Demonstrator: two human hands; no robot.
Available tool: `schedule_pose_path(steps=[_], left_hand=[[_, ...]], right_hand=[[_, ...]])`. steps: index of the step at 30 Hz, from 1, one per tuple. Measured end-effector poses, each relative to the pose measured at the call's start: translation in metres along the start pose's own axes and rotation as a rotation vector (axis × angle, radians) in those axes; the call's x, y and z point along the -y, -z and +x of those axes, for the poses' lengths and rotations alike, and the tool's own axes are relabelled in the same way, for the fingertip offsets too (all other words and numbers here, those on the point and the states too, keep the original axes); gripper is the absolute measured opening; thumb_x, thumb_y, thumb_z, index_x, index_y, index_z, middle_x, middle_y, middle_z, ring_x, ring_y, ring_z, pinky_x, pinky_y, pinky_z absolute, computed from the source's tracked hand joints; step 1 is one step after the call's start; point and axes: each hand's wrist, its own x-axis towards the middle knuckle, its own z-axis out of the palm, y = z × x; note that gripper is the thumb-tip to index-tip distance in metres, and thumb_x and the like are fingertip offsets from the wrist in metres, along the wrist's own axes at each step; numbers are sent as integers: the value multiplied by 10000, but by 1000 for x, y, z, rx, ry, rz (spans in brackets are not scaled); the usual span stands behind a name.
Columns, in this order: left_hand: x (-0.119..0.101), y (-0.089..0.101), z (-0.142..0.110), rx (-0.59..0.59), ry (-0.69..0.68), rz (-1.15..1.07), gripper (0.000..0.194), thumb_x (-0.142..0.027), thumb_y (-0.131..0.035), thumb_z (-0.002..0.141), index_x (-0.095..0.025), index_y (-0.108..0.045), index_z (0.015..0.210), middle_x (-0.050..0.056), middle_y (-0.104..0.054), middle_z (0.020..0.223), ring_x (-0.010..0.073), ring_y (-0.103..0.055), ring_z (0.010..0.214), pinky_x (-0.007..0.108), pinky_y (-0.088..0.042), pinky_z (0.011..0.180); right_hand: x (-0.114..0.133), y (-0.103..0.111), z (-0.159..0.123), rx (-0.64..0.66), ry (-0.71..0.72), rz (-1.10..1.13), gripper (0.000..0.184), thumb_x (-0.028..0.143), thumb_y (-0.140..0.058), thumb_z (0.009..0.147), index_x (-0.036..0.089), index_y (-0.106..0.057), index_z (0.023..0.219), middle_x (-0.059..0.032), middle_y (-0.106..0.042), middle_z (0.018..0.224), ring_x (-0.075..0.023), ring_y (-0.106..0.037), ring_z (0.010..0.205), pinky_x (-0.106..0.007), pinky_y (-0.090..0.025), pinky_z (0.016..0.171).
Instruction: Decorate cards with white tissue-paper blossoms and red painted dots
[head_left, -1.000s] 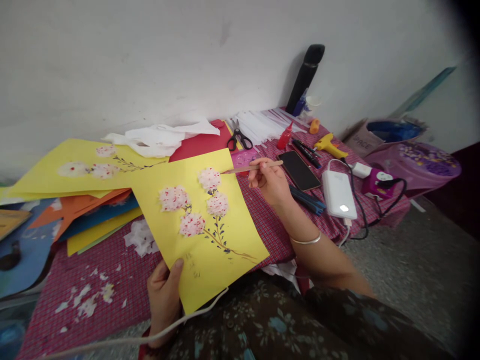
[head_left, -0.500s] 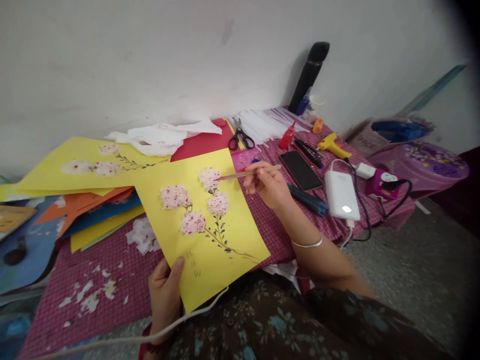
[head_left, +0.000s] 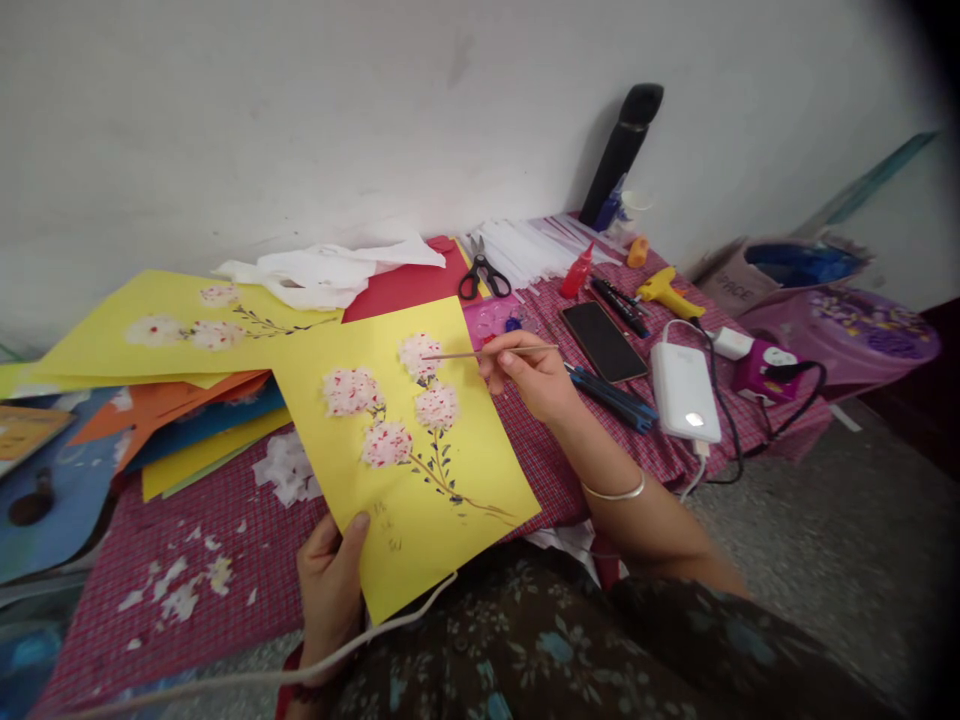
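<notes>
My left hand (head_left: 331, 570) grips the lower left edge of a yellow paper sheet (head_left: 487, 455), thumb on top. The sheet carries several puffy white-and-pink flowers (head_left: 386, 444), a painted brown stem and dark leaves. In my right hand (head_left: 531, 372) a thin brown stick (head_left: 469, 354) is pinched between thumb and fingers, held almost level. Its tip meets or hovers just over the topmost flower (head_left: 420, 350); contact is hard to tell. A pink palette (head_left: 495, 318) lies behind the right hand, partly hidden.
Scissors (head_left: 484, 275), a red tube (head_left: 577, 272), a phone (head_left: 604, 341), a glue gun (head_left: 666, 292) and a white power bank (head_left: 685, 390) lie to the right. Another yellow flower sheet (head_left: 112, 310) and white scraps (head_left: 180, 602) are left. A white cable (head_left: 255, 680) crosses the front.
The stick's tip has shifted slightly left and up over the top flower, and the stick has rolled to look thinner and more level. My left hand and the sheet stay nearly still.
</notes>
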Motion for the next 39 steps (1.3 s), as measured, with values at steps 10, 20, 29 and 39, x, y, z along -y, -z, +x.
schedule_pose_path(steps=[10,20,29,39], left_hand=[[-1,0,0,-6,1,20,489,-426,-897,575,-171,-751,965,36,-780,779,274,-749,685,333,-621,576],[-2,-1,1,-22,-12,24,477,-410,-883,621,-185,-743,1018,28,-785,800,252,-750,683,322,-631,618],[2,1,2,6,-26,34,458,-415,-875,646,-175,-752,1016,45,-790,812,267,-759,701,326,-641,625],[5,1,4,58,15,11,493,-443,-898,604,-149,-757,974,64,-776,777,270,-742,655,312,-610,555]], right_hand=[[8,-3,-4,79,-16,-86,232,430,-718,865,211,-720,943,-19,-749,841,-96,-632,598,-236,-512,570],[10,54,20,-489,96,-320,293,504,-663,871,216,-654,820,29,-640,624,-78,-527,463,-224,-408,460],[-11,64,22,-404,42,-584,309,467,-589,923,173,-646,847,30,-613,589,-84,-505,469,-233,-385,490],[0,48,14,-364,46,-533,254,412,-584,928,179,-672,878,11,-647,646,-103,-553,511,-244,-439,515]])
